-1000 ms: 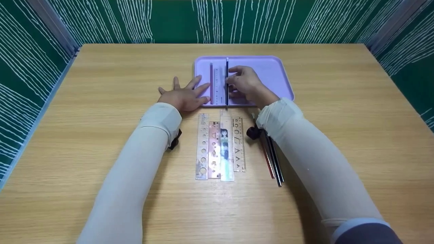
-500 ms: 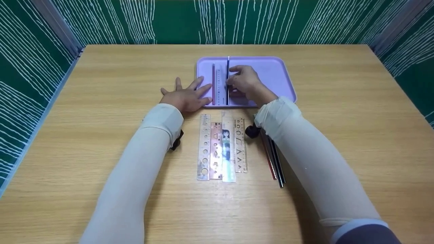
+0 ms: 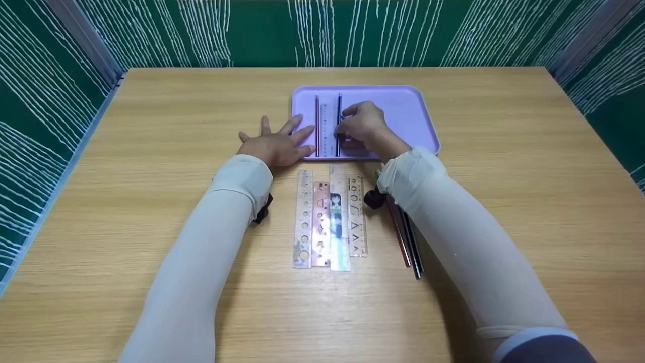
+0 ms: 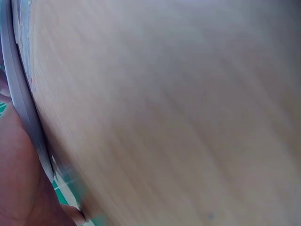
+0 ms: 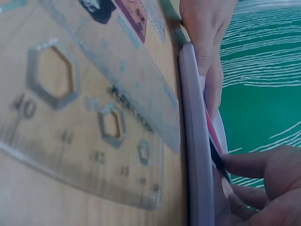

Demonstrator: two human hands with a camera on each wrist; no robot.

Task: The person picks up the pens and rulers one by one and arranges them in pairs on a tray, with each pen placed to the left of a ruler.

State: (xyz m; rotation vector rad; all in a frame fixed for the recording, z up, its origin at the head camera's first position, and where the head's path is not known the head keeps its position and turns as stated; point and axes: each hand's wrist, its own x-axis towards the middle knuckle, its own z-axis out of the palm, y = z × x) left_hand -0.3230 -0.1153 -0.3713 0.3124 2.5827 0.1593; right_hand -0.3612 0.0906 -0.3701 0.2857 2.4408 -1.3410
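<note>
Purple tray (image 3: 403, 111) before me, remotely: inside it, the right hand (image 3: 367, 122) pinches a dark pencil (image 3: 339, 105) beside a ruler (image 3: 328, 132); the left hand (image 3: 276, 145) lies spread across the tray's left edge. An uneven release, I judge, could roll the pencil onto the ruler.

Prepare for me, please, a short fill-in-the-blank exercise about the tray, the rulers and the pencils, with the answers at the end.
In the tray, a ____ lies between two pencils.
On the table, in front of the tray, ____ rulers lie side by side.
The dark pencil is held by the ____ grip.
In the tray, the pencil nearer to the left grip is ____ in colour.

Missing words: ruler; four; right; red.
</note>
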